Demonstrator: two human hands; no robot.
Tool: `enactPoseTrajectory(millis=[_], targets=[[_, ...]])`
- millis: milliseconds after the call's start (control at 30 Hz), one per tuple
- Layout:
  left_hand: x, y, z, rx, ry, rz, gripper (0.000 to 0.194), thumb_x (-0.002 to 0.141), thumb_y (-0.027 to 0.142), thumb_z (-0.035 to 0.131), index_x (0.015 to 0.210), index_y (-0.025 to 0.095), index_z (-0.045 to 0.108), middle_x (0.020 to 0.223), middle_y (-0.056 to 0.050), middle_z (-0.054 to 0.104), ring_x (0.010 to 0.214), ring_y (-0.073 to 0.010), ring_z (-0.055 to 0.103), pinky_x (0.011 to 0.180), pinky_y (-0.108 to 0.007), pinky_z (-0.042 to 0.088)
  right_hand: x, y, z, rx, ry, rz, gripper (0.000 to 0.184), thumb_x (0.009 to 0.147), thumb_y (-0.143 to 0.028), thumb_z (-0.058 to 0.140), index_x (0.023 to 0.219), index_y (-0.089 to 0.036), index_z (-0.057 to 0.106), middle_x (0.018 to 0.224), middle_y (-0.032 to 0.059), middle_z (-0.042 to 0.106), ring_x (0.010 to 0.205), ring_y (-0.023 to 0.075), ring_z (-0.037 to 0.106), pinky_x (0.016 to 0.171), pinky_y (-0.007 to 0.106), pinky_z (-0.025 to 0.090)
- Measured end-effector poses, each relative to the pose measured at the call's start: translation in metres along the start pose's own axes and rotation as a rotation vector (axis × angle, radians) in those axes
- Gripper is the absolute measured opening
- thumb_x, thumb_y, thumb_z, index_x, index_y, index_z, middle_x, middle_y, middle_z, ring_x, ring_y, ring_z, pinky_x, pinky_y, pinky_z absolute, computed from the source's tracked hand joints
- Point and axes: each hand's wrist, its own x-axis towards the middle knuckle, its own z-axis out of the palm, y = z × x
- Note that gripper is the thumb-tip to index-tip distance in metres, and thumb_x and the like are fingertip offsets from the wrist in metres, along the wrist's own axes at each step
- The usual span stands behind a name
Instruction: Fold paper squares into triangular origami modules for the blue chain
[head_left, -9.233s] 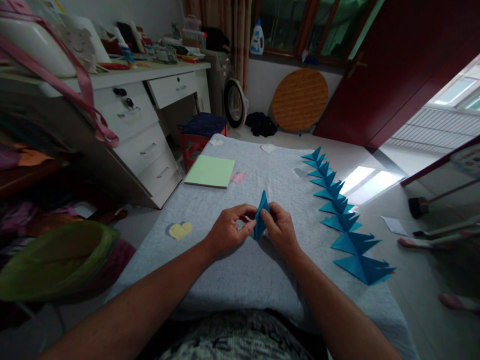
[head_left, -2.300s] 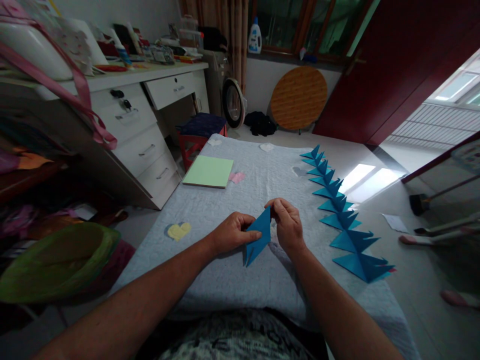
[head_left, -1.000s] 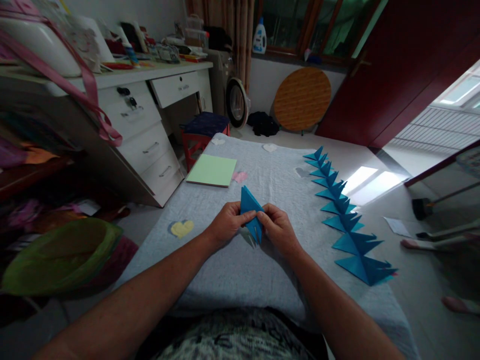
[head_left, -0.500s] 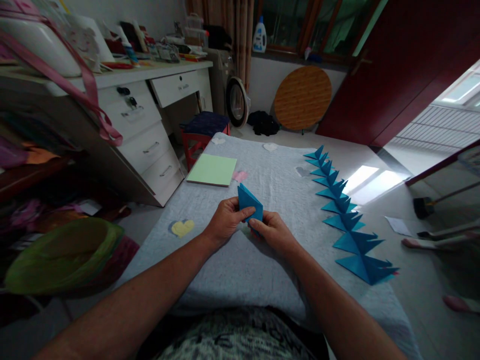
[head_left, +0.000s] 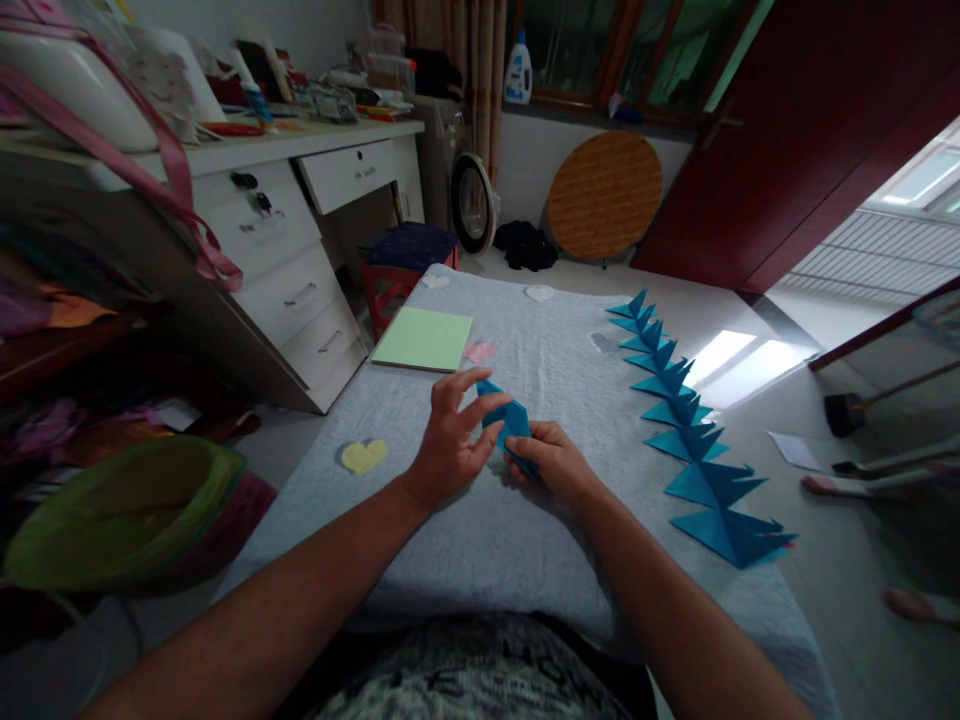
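A piece of blue folded paper is held above the middle of the cloth-covered table. My right hand pinches its lower right part, the thumb on top and the other fingers curled beneath. On the left side of the paper, my left hand has its fingers spread apart and raised. Its fingertips and thumb overlap the paper's left edge in view; whether they touch it I cannot tell. Along the table's right side runs a row of several blue folded paper birds, wings outspread.
A stack of light green square paper lies at the table's far left. Heart shapes mark the grey tablecloth. Left of the table are a white desk and a green-lined bin. A stool stands beyond the far left corner.
My left hand has loosened its hold and spread its fingers upward. The folded paper has tilted and shifted slightly down and right with my right hand, which still grips it.
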Motion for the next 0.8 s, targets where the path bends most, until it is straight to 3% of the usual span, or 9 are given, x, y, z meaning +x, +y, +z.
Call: enactPoseTrajectory(millis=[67, 167, 267, 367, 500, 567, 633, 733, 800], targets=[[0.000, -0.001, -0.002, -0.013, -0.126, 0.133, 0.027, 0.086, 0.012, 0.055, 0.104, 0.024, 0.071, 0.124, -0.007, 0.066, 0.125, -0.0269, 0.052, 0.109, -0.050, 0.040, 0.001, 0.000, -0.001, 0.063, -0.003, 0.014, 0.022, 0.070, -0.037, 0.069, 0.064, -0.017, 0.062, 0.049, -0.0016, 0.058, 0.040, 0.0089, 0.049, 0.040, 0.020, 0.035], [0.000, -0.003, -0.002, -0.066, -0.228, 0.245, 0.040, 0.078, 0.008, 0.052, 0.110, 0.022, 0.070, 0.121, -0.007, 0.071, 0.125, -0.0274, 0.056, 0.109, -0.051, 0.040, 0.002, 0.000, -0.004, 0.131, -0.024, 0.016, 0.019, 0.069, -0.034, 0.068, 0.064, -0.017, 0.060, 0.049, -0.0019, 0.057, 0.038, 0.0092, 0.047, 0.038, 0.021, 0.033], [-0.001, -0.005, 0.001, -0.044, -0.266, 0.271, 0.050, 0.076, 0.005, 0.052, 0.121, 0.020, 0.067, 0.128, -0.009, 0.069, 0.129, -0.0272, 0.056, 0.111, -0.051, 0.040, 0.002, 0.001, -0.006, 0.174, -0.055, 0.019, 0.017, 0.068, -0.033, 0.066, 0.063, -0.017, 0.061, 0.048, -0.0013, 0.057, 0.036, 0.0101, 0.045, 0.037, 0.023, 0.032], [-0.002, -0.007, 0.003, -0.058, -0.264, 0.245, 0.039, 0.086, 0.009, 0.054, 0.119, 0.021, 0.069, 0.122, -0.010, 0.072, 0.121, -0.0256, 0.062, 0.106, -0.047, 0.045, 0.001, 0.001, -0.006, 0.164, -0.128, 0.008, 0.027, 0.072, -0.041, 0.065, 0.058, -0.017, 0.060, 0.043, -0.0005, 0.054, 0.037, 0.0112, 0.044, 0.038, 0.024, 0.032], [0.002, 0.000, 0.000, -0.207, -0.237, 0.028, 0.023, 0.094, 0.021, 0.057, 0.110, 0.023, 0.074, 0.110, -0.008, 0.076, 0.106, -0.0229, 0.069, 0.099, -0.041, 0.050, 0.002, -0.004, -0.008, 0.178, -0.197, -0.005, 0.056, 0.081, -0.069, 0.052, 0.058, -0.018, 0.060, 0.042, -0.0004, 0.050, 0.037, 0.0119, 0.043, 0.040, 0.025, 0.032], [0.004, 0.005, -0.002, -0.306, -0.215, -0.134, 0.020, 0.094, 0.026, 0.060, 0.105, 0.023, 0.076, 0.104, -0.007, 0.077, 0.101, -0.0216, 0.069, 0.095, -0.037, 0.051, 0.003, -0.006, -0.009, 0.191, -0.162, -0.055, 0.063, 0.083, -0.077, 0.043, 0.059, -0.020, 0.058, 0.044, -0.0011, 0.048, 0.038, 0.0122, 0.041, 0.041, 0.026, 0.032], [0.006, 0.010, -0.003, -0.405, -0.203, -0.263, 0.018, 0.093, 0.029, 0.062, 0.100, 0.022, 0.077, 0.098, -0.006, 0.076, 0.095, -0.0203, 0.069, 0.090, -0.033, 0.051, 0.003, -0.006, -0.009, 0.168, -0.037, -0.185, 0.055, 0.084, -0.072, 0.048, 0.064, -0.021, 0.058, 0.051, -0.0024, 0.048, 0.043, 0.0120, 0.042, 0.045, 0.026, 0.034], [0.007, 0.012, 0.000, -0.540, -0.207, -0.409, 0.019, 0.092, 0.032, 0.064, 0.096, 0.020, 0.077, 0.093, -0.005, 0.073, 0.088, -0.0187, 0.067, 0.082, -0.029, 0.051, 0.002, -0.003, -0.007, 0.012, 0.178, -0.390, 0.026, 0.079, -0.046, 0.070, 0.082, -0.022, 0.060, 0.071, -0.0026, 0.054, 0.060, 0.0119, 0.049, 0.056, 0.025, 0.040], [0.007, 0.011, 0.002, -0.606, -0.207, -0.495, 0.020, 0.091, 0.033, 0.065, 0.094, 0.018, 0.077, 0.092, -0.004, 0.073, 0.085, -0.0184, 0.066, 0.077, -0.028, 0.051, 0.001, -0.001, -0.004, -0.137, 0.257, -0.488, 0.022, 0.076, -0.033, 0.074, 0.091, -0.023, 0.060, 0.084, -0.0010, 0.057, 0.074, 0.0136, 0.053, 0.065, 0.026, 0.044]])
